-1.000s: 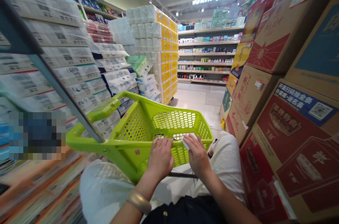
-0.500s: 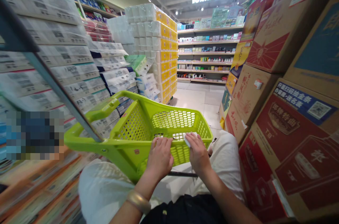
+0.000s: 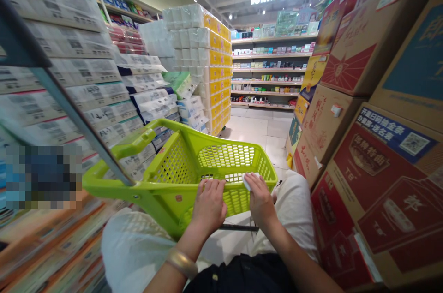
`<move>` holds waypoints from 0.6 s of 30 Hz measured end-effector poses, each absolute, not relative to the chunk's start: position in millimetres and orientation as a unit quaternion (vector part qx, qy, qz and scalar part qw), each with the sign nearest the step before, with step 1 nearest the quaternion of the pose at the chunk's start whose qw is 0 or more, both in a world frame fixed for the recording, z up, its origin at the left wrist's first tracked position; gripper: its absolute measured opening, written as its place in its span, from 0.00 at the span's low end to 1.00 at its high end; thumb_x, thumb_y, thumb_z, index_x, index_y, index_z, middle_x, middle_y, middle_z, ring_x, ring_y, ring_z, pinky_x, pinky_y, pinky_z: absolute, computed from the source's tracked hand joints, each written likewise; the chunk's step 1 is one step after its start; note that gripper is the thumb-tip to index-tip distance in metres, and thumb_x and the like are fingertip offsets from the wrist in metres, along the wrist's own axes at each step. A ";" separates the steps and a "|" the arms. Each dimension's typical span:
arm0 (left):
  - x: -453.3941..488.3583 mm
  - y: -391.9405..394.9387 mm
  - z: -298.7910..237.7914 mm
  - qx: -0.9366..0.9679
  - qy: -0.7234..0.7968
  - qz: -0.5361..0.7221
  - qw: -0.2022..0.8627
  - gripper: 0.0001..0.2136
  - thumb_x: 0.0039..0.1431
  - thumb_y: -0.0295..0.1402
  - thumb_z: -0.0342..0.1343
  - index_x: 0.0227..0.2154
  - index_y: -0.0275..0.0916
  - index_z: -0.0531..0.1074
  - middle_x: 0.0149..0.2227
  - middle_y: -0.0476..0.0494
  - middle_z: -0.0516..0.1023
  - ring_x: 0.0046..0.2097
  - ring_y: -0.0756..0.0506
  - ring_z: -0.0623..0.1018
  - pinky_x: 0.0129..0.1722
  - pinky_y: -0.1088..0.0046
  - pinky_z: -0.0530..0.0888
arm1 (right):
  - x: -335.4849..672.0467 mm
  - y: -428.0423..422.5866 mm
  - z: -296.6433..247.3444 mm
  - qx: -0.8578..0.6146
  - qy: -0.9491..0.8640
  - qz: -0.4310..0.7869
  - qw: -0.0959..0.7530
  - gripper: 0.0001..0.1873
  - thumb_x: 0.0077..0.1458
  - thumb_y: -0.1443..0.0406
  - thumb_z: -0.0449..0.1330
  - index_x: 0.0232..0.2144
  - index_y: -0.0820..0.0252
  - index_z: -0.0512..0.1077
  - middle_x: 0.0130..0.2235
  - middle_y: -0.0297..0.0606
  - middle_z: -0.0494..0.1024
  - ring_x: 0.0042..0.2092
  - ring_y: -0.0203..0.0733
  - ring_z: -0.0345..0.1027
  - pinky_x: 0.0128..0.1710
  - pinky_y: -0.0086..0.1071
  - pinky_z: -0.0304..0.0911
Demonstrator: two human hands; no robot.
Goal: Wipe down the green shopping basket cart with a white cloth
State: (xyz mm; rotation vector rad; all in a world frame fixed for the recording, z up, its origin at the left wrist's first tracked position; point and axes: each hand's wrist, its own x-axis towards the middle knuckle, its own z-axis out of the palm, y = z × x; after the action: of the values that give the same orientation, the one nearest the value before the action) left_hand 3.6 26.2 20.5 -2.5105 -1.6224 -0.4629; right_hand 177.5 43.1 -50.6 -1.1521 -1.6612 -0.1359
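Our left grip curls over the shopping cart; our right grip holds a white cloth against its rim (wiping, we judge); another stroke calls for steady pressure.

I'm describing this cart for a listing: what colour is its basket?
The shopping cart's basket is bright lime green, showing best in the head view.
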 end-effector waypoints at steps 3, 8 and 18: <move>4.9 26.7 20.6 -0.828 -0.536 -0.155 0.058 0.22 0.50 0.28 0.52 0.51 0.39 0.65 0.49 0.40 0.73 0.53 0.39 0.68 0.62 0.56 0.54 | 163.4 41.3 -46.7 -0.466 -0.715 -0.045 0.519 0.27 0.56 0.77 0.46 0.53 0.59 0.72 0.52 0.44 0.77 0.57 0.44 0.68 0.62 0.49 0.57; 3.5 26.1 21.2 -0.831 -0.531 -0.156 0.057 0.22 0.49 0.27 0.52 0.50 0.40 0.66 0.48 0.40 0.73 0.53 0.39 0.68 0.61 0.56 0.55 | 153.5 38.9 -42.8 -0.432 -0.751 -0.030 0.499 0.27 0.57 0.77 0.46 0.54 0.59 0.71 0.53 0.45 0.76 0.58 0.43 0.66 0.62 0.47 0.59; 5.5 25.1 21.8 -0.828 -0.535 -0.155 0.058 0.22 0.50 0.27 0.52 0.51 0.38 0.65 0.49 0.40 0.73 0.54 0.39 0.68 0.62 0.56 0.55 | 158.4 39.4 -44.4 -0.449 -0.735 -0.060 0.505 0.25 0.58 0.76 0.46 0.52 0.60 0.72 0.52 0.44 0.77 0.57 0.44 0.68 0.61 0.47 0.60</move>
State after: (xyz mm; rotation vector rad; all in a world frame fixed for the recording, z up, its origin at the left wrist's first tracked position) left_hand 5.5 25.1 21.8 -2.5102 -1.6219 -0.4693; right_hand 158.4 39.4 -44.4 -1.0836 -1.7725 -0.1446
